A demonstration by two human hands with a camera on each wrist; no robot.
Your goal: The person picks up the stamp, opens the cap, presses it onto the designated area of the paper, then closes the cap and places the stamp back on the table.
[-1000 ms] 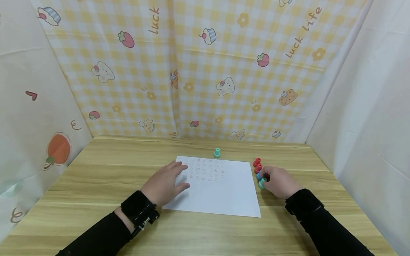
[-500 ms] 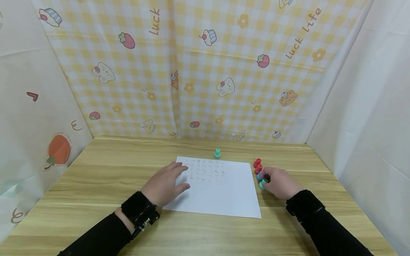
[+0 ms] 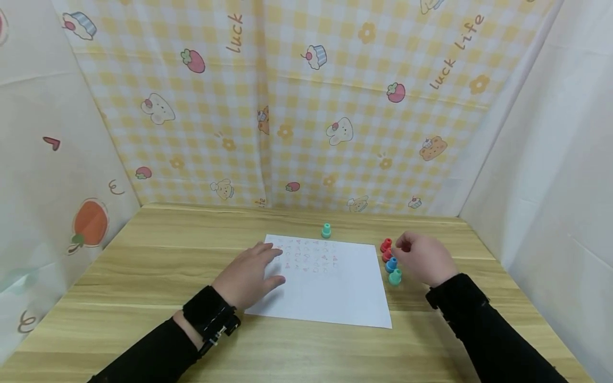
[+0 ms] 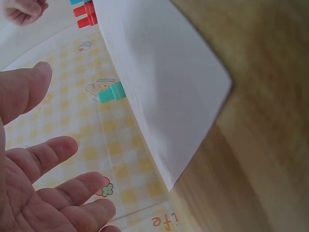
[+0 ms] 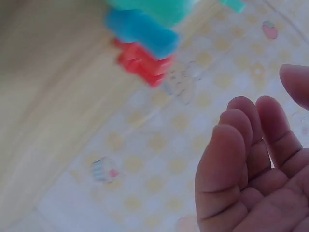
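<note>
A white sheet of paper (image 3: 335,298) bears several rows of small reddish marks. Over its left edge my left hand (image 3: 246,276) is spread, fingers relaxed and holding nothing. To the right of the sheet stands a row of peg-shaped toy stamps: a green stamp (image 3: 395,276), a blue stamp (image 3: 391,264) and two red stamps (image 3: 386,245). My right hand (image 3: 426,258) hovers beside this row, and in the right wrist view its loosely bent fingers (image 5: 222,164) hold nothing. Part of the nearer red stamp is hidden behind its fingertips in the head view.
Another green stamp (image 3: 326,230) stands alone behind the paper's far edge. The wooden table (image 3: 306,351) ends at a yellow checked cloth (image 3: 306,159) at the back. White cloth walls (image 3: 541,159) close in both sides.
My right hand has let go of the green stamp at the near end of the row and risen, moving slightly away from me. The left hand has stayed in place.
</note>
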